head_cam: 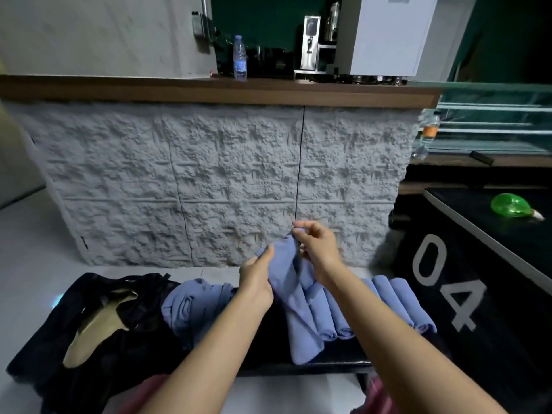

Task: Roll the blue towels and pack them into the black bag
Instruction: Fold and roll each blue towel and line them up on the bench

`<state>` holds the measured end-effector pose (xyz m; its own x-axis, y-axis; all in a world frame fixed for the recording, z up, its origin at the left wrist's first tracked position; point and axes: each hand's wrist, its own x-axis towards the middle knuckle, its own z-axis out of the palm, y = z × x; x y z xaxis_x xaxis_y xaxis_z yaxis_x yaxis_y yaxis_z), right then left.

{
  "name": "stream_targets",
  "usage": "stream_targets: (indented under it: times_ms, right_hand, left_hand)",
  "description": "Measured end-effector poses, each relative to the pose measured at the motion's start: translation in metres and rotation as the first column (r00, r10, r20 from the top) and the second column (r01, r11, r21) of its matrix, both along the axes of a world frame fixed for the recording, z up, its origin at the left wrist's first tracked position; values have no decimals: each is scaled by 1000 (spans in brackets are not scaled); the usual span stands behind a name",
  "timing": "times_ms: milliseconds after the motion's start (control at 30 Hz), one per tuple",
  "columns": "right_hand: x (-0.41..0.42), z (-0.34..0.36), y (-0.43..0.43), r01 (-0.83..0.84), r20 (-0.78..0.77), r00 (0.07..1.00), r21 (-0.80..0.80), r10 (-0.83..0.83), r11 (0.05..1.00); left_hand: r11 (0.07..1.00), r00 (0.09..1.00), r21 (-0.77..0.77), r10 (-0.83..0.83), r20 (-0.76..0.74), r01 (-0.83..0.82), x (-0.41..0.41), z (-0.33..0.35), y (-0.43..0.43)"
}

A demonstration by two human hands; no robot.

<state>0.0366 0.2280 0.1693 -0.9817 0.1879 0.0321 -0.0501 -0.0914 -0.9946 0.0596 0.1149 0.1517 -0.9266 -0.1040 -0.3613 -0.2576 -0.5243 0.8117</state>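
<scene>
A blue towel [291,297] hangs lifted above the dark bench, its lower end trailing down to the bench front. My left hand [257,279] grips its left upper edge. My right hand [313,249] pinches its top corner. Several rolled blue towels [397,306] lie side by side on the bench to the right. A loose heap of blue towels [191,306] sits left of centre. The black bag [89,330] lies open and slack at the left, a tan lining showing inside.
A rough grey counter front [224,180] stands close behind the bench, with a water bottle [240,58] and machines on its wooden top. A black box marked "04" [466,279] with a green object [512,206] on it stands at the right.
</scene>
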Motion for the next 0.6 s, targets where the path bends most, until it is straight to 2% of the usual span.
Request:
stream_targets:
  times_ms: [67, 100, 167, 200, 267, 367, 433, 500, 600]
  right_hand:
    - [1, -3, 3, -51, 38, 998, 57, 48, 997]
    - [-1, -1, 6, -83, 53, 996, 107, 77, 991]
    - [-13, 8, 15, -69, 10, 998, 231, 68, 970]
    - [-22, 19, 19, -49, -41, 997, 284, 63, 957]
    - [-36, 44, 23, -129, -106, 978, 364, 178, 922]
    - [-47, 68, 18, -372, -98, 889, 414, 447, 831]
    - [-49, 70, 18, -450, -105, 835, 438, 541, 778]
    - [-47, 65, 20, -505, -114, 805, 384, 582, 773]
    - [-40, 58, 26, -550, -89, 803, 272, 589, 790]
  left_hand:
    - [991, 996, -108, 81, -33, -84, -17, 9, -6]
    - [980, 996, -192, 41, -76, -55, -24, 17, -11]
    - [930, 962, -344, -201, -185, 129, -39, 33, -20]
    - [879, 914, -416, -344, -214, 233, -47, 40, -24]
    - [780, 802, -499, -545, -244, 378, -59, 56, -29]
    - [687, 705, -576, -664, -249, 443, -69, 83, -38]
    - [620, 672, -660, -704, -230, 424, -72, 97, -49]
    - [618, 684, -680, -692, -232, 395, -72, 102, -60]
    - [706, 731, -614, -618, -290, 353, -73, 102, -75]
